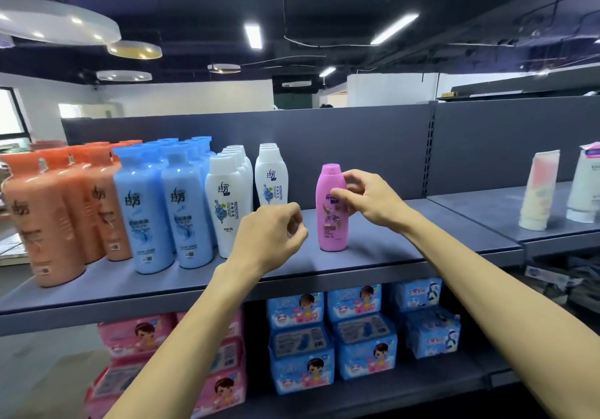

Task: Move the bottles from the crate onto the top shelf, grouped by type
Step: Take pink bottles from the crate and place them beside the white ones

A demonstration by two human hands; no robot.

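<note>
Right hand (367, 198) is pinched onto the upper right side of the pink bottle (328, 233), which is stood upright on the top shelf (389, 249). Left hand (269, 236) is held just left of the pink bottle, fingers curled with nothing gripped. White bottles (227, 198), blue bottles (162, 211) and orange bottles (48, 217) are grouped further left of it.

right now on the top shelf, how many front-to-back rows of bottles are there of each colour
orange plastic bottles: 3 rows
blue plastic bottles: 2 rows
white plastic bottles: 2 rows
pink plastic bottle: 1 row, a single bottle
total: 8 rows; bottles behind each front one are mostly hidden
</note>
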